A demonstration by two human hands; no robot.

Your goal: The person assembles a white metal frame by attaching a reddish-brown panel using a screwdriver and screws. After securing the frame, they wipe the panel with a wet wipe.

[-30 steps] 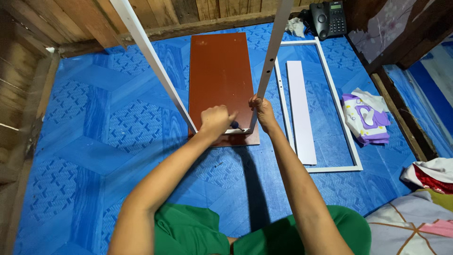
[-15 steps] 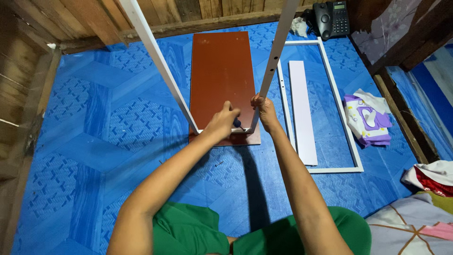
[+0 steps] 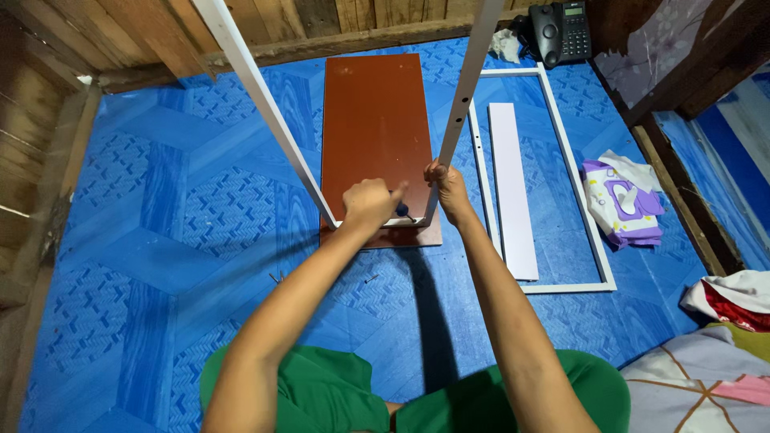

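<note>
1. Since 0.5 s ago: left hand [image 3: 370, 202] shifted slightly at the frame's bottom corner; right hand [image 3: 449, 186] unchanged.
2. Head view: left grip closed round a blue-handled screwdriver [image 3: 403, 211], tip at the lower rail.
3. Right grip wrapped round the white frame [image 3: 464, 92] upright, w/ holes along it.
4. Frame stands on a brown board [image 3: 377, 120], on blue floor [image 3: 144, 240].

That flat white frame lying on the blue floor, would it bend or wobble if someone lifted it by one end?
The white frame is probably light: its rails look thin and its middle is open. Lifted by one end, it would likely flex or twist somewhat, since nothing braces its long sides. It should not roll, as it lies flat on the blue floor, though it may slide easily there.
</note>
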